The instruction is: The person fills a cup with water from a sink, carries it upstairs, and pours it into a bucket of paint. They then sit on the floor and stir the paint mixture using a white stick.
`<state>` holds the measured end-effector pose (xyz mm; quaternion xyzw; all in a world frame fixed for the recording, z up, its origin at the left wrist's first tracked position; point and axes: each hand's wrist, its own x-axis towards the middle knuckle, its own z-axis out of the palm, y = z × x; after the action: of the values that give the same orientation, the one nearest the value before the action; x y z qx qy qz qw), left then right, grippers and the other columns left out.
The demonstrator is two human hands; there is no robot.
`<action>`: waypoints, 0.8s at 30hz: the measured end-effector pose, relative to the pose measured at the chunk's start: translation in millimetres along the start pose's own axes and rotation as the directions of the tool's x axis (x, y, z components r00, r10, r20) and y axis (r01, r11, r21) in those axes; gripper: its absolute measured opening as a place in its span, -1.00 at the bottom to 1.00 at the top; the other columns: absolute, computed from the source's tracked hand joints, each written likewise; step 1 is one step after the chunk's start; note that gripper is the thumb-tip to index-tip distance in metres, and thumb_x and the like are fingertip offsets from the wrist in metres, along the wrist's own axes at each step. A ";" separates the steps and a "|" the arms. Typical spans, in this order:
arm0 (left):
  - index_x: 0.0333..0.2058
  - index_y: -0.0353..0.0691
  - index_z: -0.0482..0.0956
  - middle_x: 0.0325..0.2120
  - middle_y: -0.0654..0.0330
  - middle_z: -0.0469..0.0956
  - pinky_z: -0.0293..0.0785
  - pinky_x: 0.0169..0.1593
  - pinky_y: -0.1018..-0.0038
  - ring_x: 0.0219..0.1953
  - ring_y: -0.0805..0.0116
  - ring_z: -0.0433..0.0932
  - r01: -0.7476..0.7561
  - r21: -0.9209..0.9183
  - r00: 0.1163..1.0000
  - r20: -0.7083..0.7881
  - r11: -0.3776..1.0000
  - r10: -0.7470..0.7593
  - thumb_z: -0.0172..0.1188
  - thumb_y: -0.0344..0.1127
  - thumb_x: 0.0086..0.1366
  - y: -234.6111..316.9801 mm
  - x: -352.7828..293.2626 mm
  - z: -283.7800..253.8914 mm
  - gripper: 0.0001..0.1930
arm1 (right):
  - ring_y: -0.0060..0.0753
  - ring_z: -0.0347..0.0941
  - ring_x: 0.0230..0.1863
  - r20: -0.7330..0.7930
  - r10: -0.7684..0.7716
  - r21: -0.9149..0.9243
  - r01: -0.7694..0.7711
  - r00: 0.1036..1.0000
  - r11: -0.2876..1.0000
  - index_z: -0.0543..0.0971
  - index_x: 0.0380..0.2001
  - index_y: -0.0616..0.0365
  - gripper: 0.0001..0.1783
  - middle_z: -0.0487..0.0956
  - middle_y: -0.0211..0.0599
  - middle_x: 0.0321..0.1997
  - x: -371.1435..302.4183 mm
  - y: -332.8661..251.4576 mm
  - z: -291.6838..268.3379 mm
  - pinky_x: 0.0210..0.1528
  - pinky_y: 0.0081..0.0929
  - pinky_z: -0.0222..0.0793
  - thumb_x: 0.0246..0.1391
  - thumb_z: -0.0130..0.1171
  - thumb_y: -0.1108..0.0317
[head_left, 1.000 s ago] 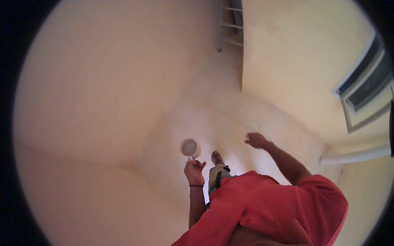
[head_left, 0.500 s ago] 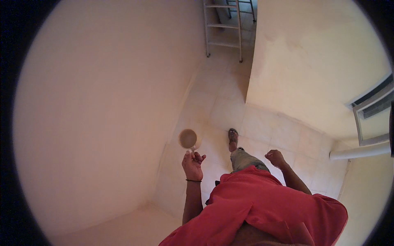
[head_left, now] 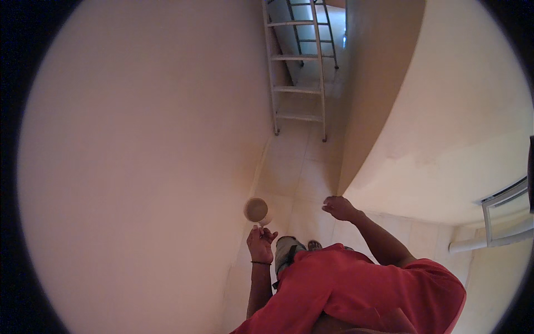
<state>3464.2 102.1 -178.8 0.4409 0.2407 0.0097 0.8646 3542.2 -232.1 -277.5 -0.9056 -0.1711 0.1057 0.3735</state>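
Note:
A pale mug [head_left: 256, 210] is held out in front of me by my left hand [head_left: 260, 243], whose fingers are closed on its handle. The inside of the mug looks greyish beige; whether it contains liquid I cannot tell. It is close to the wall on my left, apart from it as far as I can see. My right hand [head_left: 340, 208] is raised in front of me with the fingers curled in. A small pale spot shows at its fingertips, too small to name. That hand appears near the lower corner of the right wall.
Ahead stands a metal stepladder [head_left: 297, 88] in a narrow passage on a tiled floor [head_left: 292, 167]. A long plain wall [head_left: 139, 167] runs along my left. On the right are a wall corner [head_left: 384, 106], an open window frame [head_left: 492, 217] and a white pipe [head_left: 473, 244].
I have moved forward, so the ladder and wall corner appear closer. My right hand has swung forward and inward. My left hand still carries the mug.

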 end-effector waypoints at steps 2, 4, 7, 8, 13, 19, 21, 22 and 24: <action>-0.45 -0.08 0.40 -0.52 0.27 0.50 0.70 -0.13 0.12 -0.46 0.38 0.57 0.026 0.032 0.998 0.050 0.999 -0.027 0.09 -0.11 0.51 3.5 62.1 39.0 -0.68 | 0.04 0.63 -0.13 -0.082 0.016 0.035 -0.013 0.996 0.999 0.63 -0.13 0.19 -0.61 0.68 -0.03 -0.17 58.5 10.8 -30.9 -0.03 -0.07 0.52 0.28 0.19 0.04; -0.45 -0.08 0.40 -0.52 0.27 0.49 0.70 -0.14 0.14 -0.46 0.37 0.56 0.070 0.047 0.995 0.074 0.996 -0.073 0.10 -0.12 0.51 10.3 119.2 88.7 -0.69 | 0.02 0.62 -0.11 -0.114 0.061 0.092 -0.050 0.992 0.995 0.62 -0.13 0.19 -0.60 0.67 -0.03 -0.17 109.2 27.9 -63.7 -0.01 -0.09 0.51 0.28 0.19 0.03; -0.44 -0.09 0.40 -0.52 0.25 0.48 0.69 -0.17 0.16 -0.47 0.36 0.54 0.089 0.126 0.986 0.131 0.988 -0.105 0.10 -0.13 0.50 13.3 214.2 156.3 -0.69 | 0.05 0.60 -0.05 -0.093 0.169 0.167 -0.152 0.981 0.974 0.63 -0.15 0.21 -0.56 0.67 -0.01 -0.13 175.2 62.5 -104.4 0.05 -0.09 0.49 0.29 0.16 -0.01; -0.44 -0.09 0.39 -0.52 0.25 0.48 0.69 -0.18 0.16 -0.48 0.36 0.54 0.089 0.165 0.980 0.159 0.982 -0.116 0.11 -0.13 0.50 13.8 244.9 177.6 -0.69 | -0.01 0.63 -0.12 -0.098 0.219 0.167 -0.201 0.971 0.965 0.64 -0.17 0.22 -0.59 0.68 -0.02 -0.18 192.4 80.5 -112.3 -0.02 -0.16 0.52 0.27 0.22 0.03; -0.34 -0.10 0.40 -0.48 0.31 0.40 0.66 -0.16 0.25 -0.43 0.45 0.44 0.111 0.423 0.924 0.289 0.899 -0.250 0.15 -0.38 0.38 26.9 391.8 305.2 -0.88 | -0.19 0.65 -0.18 -0.142 0.290 0.280 -0.243 0.946 0.929 0.65 -0.22 0.21 -0.65 0.70 -0.13 -0.23 279.6 160.8 -170.9 -0.07 -0.27 0.54 0.24 0.30 0.09; -0.41 -0.13 0.42 -0.46 0.24 0.50 0.69 -0.19 0.20 -0.46 0.36 0.54 0.144 0.506 0.859 0.363 0.850 -0.361 0.10 -0.19 0.50 -12.5 544.0 500.3 -0.74 | -0.41 0.59 -0.21 -0.346 0.442 0.448 -0.269 0.828 0.853 0.63 -0.22 0.20 -0.74 0.67 -0.29 -0.30 377.7 267.8 -307.6 -0.10 -0.37 0.52 0.26 0.28 0.20; -0.40 -0.15 0.42 -0.46 0.23 0.50 0.69 -0.20 0.21 -0.46 0.36 0.54 -0.014 0.639 0.824 0.443 0.769 -0.353 0.10 -0.20 0.49 -43.0 582.3 569.1 -0.75 | -0.47 0.56 -0.24 -0.335 0.556 0.532 -0.335 0.761 0.777 0.63 -0.20 0.19 -0.76 0.65 -0.31 -0.32 401.9 311.8 -368.5 -0.15 -0.40 0.52 0.28 0.27 0.22; -0.39 -0.15 0.42 -0.45 0.23 0.51 0.69 -0.20 0.22 -0.46 0.36 0.53 -0.097 0.687 0.802 0.483 0.720 -0.352 0.10 -0.21 0.48 -61.2 600.3 605.7 -0.76 | -0.50 0.55 -0.25 -0.323 0.608 0.570 -0.363 0.725 0.737 0.63 -0.19 0.19 -0.77 0.64 -0.33 -0.33 411.0 339.5 -394.8 -0.17 -0.41 0.52 0.28 0.26 0.23; -0.39 -0.16 0.43 -0.45 0.22 0.50 0.69 -0.20 0.22 -0.45 0.35 0.54 -0.242 0.744 0.773 0.536 0.623 -0.340 0.09 -0.21 0.48 -104.0 631.1 675.1 -0.76 | -0.48 0.56 -0.28 -0.407 0.583 0.620 -0.257 0.703 0.742 0.62 -0.21 0.18 -0.76 0.64 -0.36 -0.33 424.3 408.5 -433.2 -0.22 -0.44 0.53 0.31 0.23 0.21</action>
<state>4288.6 -328.5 -181.4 0.7392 -0.0720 -0.2696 0.6129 4164.9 -615.0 -292.9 -0.7714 0.2061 -0.0462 0.6002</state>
